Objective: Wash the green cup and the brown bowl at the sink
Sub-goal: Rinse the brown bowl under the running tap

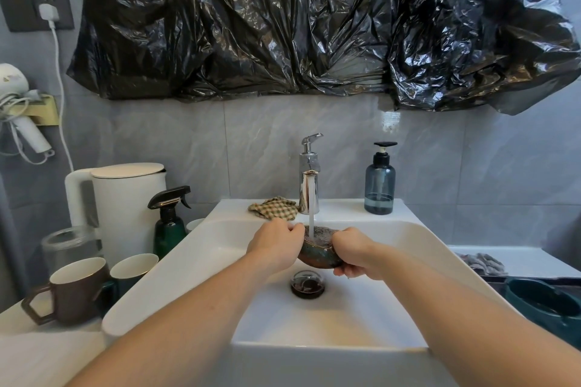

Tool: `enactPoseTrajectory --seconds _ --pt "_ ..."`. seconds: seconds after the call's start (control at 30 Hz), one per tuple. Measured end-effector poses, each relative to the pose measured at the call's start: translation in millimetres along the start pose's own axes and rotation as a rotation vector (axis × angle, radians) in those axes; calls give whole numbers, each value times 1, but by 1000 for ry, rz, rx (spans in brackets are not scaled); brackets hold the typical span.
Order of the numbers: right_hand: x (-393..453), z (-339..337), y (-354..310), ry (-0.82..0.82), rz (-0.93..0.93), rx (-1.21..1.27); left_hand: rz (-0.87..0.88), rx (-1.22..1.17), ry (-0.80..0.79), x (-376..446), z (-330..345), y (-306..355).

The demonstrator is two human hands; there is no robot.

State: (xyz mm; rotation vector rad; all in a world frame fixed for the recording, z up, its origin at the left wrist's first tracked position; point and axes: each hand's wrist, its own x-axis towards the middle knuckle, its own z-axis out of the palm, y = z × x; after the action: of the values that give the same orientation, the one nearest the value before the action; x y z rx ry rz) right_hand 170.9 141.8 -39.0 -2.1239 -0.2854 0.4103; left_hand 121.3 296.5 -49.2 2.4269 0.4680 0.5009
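The brown bowl [317,250] is held over the white sink [418,242], tilted towards me, with water from the chrome tap [309,188] running into it. My left hand [275,243] grips its left rim. My right hand [352,250] grips its right side, fingers curled under the base. The green cup [133,267] with a white inside stands on the counter left of the sink, partly hidden behind a brown mug [70,289].
A white kettle [122,204], a dark green spray bottle [169,223] and a glass jar [67,243] crowd the left counter. A checked cloth [273,207] and a blue soap dispenser [379,185] sit on the sink's back ledge. The dark drain [307,284] lies below the bowl.
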Motion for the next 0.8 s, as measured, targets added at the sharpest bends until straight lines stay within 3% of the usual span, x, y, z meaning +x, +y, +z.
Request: enactPoseTrajectory --seconds 0.37,0.8 --pt "1 -3 -1 97 5 -144 53 -77 -112 -1 2 0" --pt "3 -8 -2 323 -198 33 42 -125 -252 -4 2 3"
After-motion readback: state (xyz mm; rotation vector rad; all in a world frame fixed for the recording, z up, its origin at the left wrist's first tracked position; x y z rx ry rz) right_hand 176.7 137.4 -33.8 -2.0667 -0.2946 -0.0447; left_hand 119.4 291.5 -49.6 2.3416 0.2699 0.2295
